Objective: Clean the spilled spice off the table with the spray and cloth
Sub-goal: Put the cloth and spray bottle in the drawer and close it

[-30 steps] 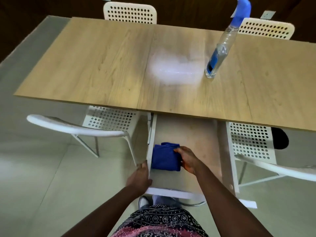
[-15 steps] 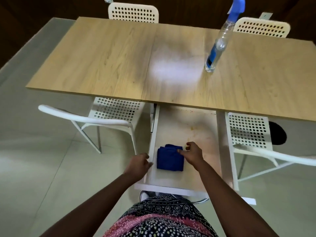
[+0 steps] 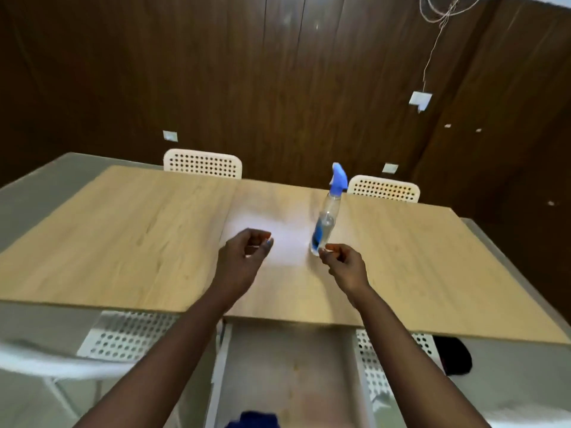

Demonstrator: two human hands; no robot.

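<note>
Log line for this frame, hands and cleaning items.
left hand empty, curled | right hand empty, beside clear blue-topped spray bottle | blue cloth in drawer

Two white perforated chairs point(image 3: 202, 164) point(image 3: 383, 189) stand at the far side against a dark wood-panelled wall point(image 3: 247, 72). Two more chairs point(image 3: 123, 335) point(image 3: 377, 366) sit at the near side. A cord point(image 3: 432, 50) hangs down the wall.

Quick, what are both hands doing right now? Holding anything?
Left hand: loosely curled, holding nothing.
Right hand: loosely curled, empty, beside the spray bottle; touching it or not cannot be told.
</note>
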